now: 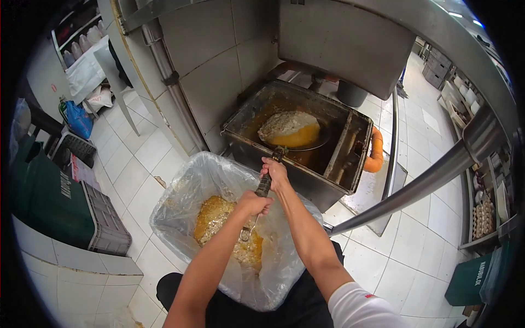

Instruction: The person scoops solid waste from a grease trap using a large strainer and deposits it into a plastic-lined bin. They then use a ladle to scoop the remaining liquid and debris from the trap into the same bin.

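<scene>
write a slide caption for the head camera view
Left hand and right hand grip a long-handled scoop heaped with pale sludge at an open metal tank, an open plastic bag below

Reading "NABULOK", or something really close, in white capitals running sideways up the green bin at lower right (pixel 473 284). Showing similar white lettering on the dark green bin at far left (pixel 52 202), seemingly starting with "NABUL" but getting fuzzy after that. Also spotting red print on the white sack at upper left (pixel 100 99), just coming out way too small and blurry to read, sorry.
</scene>
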The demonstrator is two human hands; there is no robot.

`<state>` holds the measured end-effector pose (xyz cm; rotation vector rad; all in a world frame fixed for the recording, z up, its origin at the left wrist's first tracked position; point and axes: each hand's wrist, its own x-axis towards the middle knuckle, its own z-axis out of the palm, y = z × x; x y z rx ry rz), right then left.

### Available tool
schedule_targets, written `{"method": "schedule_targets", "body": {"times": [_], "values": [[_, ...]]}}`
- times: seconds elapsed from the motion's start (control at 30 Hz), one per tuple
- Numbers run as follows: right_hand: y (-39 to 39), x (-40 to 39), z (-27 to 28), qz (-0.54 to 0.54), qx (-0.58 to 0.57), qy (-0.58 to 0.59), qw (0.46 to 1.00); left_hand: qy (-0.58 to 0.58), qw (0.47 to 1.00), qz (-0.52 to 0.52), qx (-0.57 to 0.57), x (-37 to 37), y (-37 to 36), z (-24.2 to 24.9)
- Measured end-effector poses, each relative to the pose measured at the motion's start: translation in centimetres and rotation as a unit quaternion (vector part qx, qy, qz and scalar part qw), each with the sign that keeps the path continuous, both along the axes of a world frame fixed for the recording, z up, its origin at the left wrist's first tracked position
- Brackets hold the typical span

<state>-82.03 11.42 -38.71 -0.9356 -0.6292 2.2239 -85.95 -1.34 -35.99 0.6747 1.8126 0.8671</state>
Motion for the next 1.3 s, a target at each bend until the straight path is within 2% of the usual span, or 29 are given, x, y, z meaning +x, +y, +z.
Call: {"method": "schedule_targets", "body": {"times": [0.1,0.17,0.23,0.47,0.67,0.8,1.3], "values": [[0.0,0.3,-0.5,0.013,0.001,0.017,1.000,0.056,0.998,0.022,-0.004,1.2,0.1,0.2],[0.2,0.6,-0.9,0.017,0.003,0.030,0.999,0.189,0.982,0.021,0.006,1.6,0.0,-1.1],[0.0,0.7,-1.1,0.021,0.003,0.047,0.999,0.205,0.978,0.039,0.021,2.2,-0.3,-2.3],[-0.1,1.0,-1.7,0.021,0.012,0.103,0.994,0.299,0.951,0.072,0.025,4.0,-1.3,-0.3],[0.3,-0.2,-1.3,0.016,0.031,0.079,0.996,0.321,0.943,0.077,0.034,2.3,-0.6,-1.0],[-0.2,0.1,-1.0,0.018,0.040,0.047,0.998,0.306,0.950,0.059,-0.012,2.7,-1.0,-0.8],[-5.5,2.8,2.3,0.065,0.074,0.074,0.992,0.327,0.937,0.126,-0.010,6.9,-6.3,1.6]]}}
